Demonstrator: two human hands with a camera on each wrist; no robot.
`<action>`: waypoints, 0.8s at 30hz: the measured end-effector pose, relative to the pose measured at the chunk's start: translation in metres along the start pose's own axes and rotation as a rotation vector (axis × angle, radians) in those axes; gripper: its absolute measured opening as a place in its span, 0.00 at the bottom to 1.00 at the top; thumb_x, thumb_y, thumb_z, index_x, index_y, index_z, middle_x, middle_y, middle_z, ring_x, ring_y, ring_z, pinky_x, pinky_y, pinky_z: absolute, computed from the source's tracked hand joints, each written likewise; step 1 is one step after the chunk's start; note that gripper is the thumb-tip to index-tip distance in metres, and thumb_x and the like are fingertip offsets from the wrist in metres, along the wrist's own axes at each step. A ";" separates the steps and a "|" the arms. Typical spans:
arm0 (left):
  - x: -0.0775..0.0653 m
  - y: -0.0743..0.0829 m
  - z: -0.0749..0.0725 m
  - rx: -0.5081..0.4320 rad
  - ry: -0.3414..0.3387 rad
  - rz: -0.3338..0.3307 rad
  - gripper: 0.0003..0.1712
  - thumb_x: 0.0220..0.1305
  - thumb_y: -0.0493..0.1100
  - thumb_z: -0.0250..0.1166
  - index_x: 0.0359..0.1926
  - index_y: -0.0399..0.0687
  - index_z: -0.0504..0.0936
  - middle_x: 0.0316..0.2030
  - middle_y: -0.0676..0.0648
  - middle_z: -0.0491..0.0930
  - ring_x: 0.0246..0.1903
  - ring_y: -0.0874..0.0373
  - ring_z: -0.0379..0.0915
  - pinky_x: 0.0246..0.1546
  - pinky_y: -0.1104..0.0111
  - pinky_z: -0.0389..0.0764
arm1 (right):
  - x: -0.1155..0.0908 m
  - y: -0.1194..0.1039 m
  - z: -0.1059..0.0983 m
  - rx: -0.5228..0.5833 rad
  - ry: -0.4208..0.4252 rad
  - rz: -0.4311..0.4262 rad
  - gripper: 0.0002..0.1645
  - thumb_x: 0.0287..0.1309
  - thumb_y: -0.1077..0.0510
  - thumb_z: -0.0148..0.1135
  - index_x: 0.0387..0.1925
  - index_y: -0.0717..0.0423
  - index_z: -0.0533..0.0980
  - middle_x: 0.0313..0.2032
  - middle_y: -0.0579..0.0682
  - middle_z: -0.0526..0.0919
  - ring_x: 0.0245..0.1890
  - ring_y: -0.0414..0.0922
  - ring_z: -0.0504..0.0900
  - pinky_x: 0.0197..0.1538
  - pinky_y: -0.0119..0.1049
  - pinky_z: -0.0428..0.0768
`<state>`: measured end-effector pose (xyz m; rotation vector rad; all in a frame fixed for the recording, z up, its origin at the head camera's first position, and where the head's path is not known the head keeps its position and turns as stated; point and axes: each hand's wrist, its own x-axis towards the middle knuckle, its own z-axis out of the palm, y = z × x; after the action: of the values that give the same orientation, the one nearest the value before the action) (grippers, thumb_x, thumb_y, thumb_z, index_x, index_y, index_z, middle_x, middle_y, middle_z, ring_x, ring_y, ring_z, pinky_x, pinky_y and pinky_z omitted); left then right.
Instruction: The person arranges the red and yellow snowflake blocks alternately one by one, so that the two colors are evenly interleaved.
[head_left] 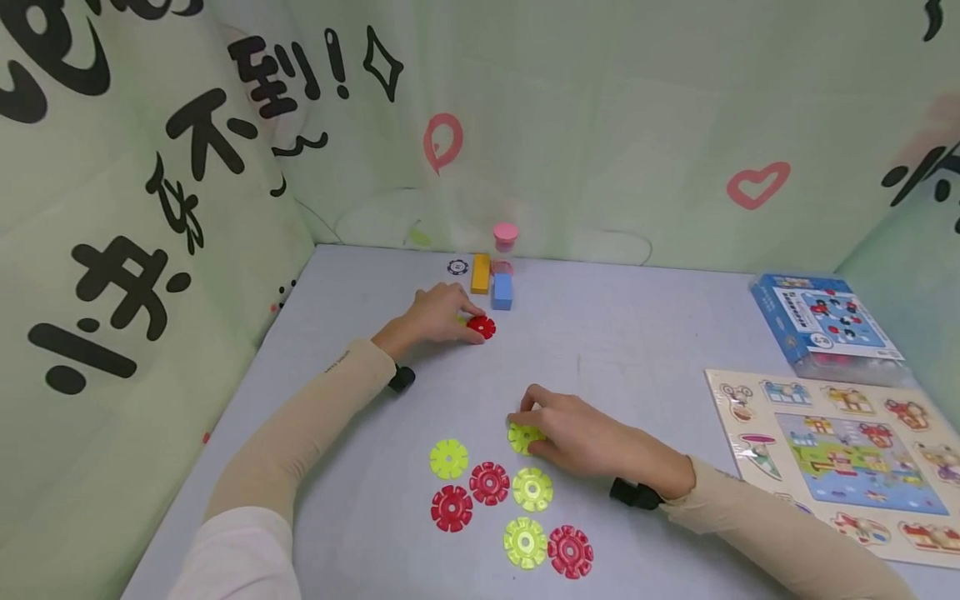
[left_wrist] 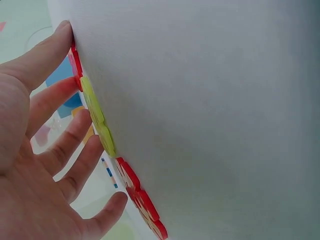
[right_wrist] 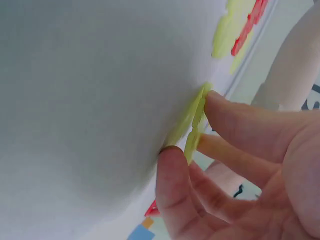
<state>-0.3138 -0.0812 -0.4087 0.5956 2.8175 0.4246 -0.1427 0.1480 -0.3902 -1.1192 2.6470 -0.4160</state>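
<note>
red disc (head_left: pixel 484 327) in left hand (head_left: pixel 437 315); yellow-green disc (head_left: pixel 522 437) in right hand (head_left: pixel 576 429)

materials: both discs were thin, plastic-looking and notched round the rim, flower-like in outline. six more lay in a loose cluster on the near middle of the tabletop (head_left: pixel 645 333): three lime pieces (head_left: pixel 448 459) and three crimson pieces (head_left: pixel 490 483), ringed at the centre. toward the far edge, left of its middle, a smooth yellow block (head_left: pixel 480 274) lay beside a blue block (head_left: pixel 502 292), with a pink knob-shaped object (head_left: pixel 506 233) near them. a blue box (head_left: pixel 817 292), clear in its lower part, sat near the far right corner; a flat picture board (head_left: pixel 757 402) lay along the right edge.

surface and room: tabletop pale, smooth, matt. a light green curtain (head_left: pixel 600 125) with black characters and a pink heart outline hung beyond the far edge and down the left side.

hands: left hand was on the far half, near the blue block. its thumb and forefinger pinched the red disc by the rim, other fingers spread. right hand was nearer the middle, thumb and fingertips gripping the yellow-green disc by its edges; the disc was tilted. whether it touched the tabletop could not be told.
</note>
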 end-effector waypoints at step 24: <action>-0.001 0.002 0.000 0.032 -0.003 0.005 0.31 0.48 0.65 0.70 0.55 0.67 0.79 0.46 0.53 0.73 0.49 0.58 0.64 0.55 0.43 0.65 | 0.048 0.049 -0.022 -0.026 0.197 0.107 0.26 0.39 0.47 0.75 0.41 0.57 0.84 0.32 0.47 0.84 0.26 0.37 0.75 0.29 0.26 0.75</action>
<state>-0.3120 -0.0795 -0.4081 0.6089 2.8253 0.3794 -0.2149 0.1493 -0.3918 -0.9834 2.8748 -0.4954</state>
